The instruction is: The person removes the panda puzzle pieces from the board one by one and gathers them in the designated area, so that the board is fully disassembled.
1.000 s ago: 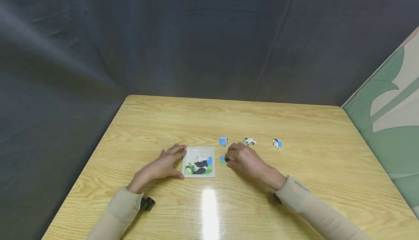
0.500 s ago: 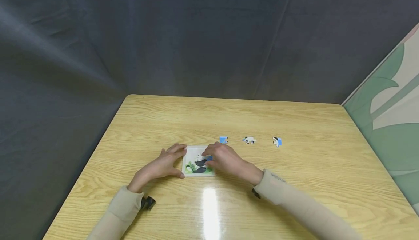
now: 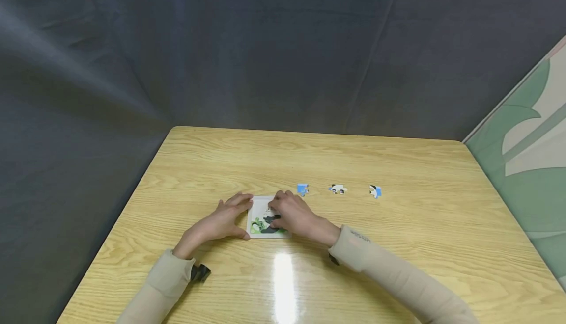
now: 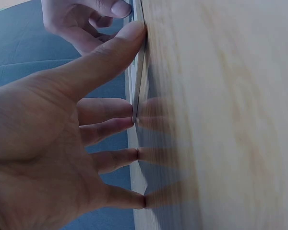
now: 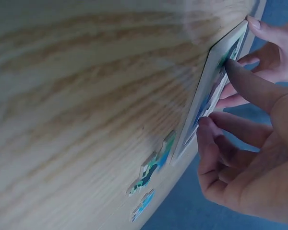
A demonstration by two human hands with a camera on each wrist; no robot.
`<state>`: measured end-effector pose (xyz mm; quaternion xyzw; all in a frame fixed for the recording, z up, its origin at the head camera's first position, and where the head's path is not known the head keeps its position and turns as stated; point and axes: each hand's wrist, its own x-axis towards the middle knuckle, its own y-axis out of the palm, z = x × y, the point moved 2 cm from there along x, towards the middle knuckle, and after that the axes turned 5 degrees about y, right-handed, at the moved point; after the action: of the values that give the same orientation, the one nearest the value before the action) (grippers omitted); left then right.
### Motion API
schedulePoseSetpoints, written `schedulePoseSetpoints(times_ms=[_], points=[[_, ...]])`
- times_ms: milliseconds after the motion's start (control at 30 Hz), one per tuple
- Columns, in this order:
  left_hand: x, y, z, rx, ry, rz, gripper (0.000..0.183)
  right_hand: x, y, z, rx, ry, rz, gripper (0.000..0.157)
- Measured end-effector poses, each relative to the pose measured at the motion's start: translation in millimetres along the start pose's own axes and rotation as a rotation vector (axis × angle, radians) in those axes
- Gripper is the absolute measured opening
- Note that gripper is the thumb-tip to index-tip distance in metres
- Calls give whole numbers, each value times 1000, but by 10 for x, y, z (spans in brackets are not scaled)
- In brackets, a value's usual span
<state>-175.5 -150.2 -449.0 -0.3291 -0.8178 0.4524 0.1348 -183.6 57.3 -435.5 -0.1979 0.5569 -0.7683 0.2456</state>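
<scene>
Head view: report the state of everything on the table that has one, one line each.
Frame, flat, partly filled
Left hand, touching frame's left side
Right hand, fingers on frame; grip unclear
Blue piece, loose, picture up
Face piece, likewise
Rightmost piece, likewise

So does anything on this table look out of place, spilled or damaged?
Nothing really stands out. The puzzle frame sits flat, three loose pieces lie spaced in a row, and I see no spill or damage. The bright streak on the table looks like glare. The right hand hides part of the puzzle frame.
</scene>
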Motion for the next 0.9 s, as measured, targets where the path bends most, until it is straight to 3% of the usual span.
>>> schedulePoseSetpoints(times_ms=[200,533,900], points=[[-1,-1,-3,-5,-4,-2,82,32,11,-28,53,56,46,42],[-4,0,-9,-6,1,-8,83,62,7,-48,166,74,92,48],[-4,-3,-11,-2,-4,-7,82,34,3,-19,175,21,17,47]])
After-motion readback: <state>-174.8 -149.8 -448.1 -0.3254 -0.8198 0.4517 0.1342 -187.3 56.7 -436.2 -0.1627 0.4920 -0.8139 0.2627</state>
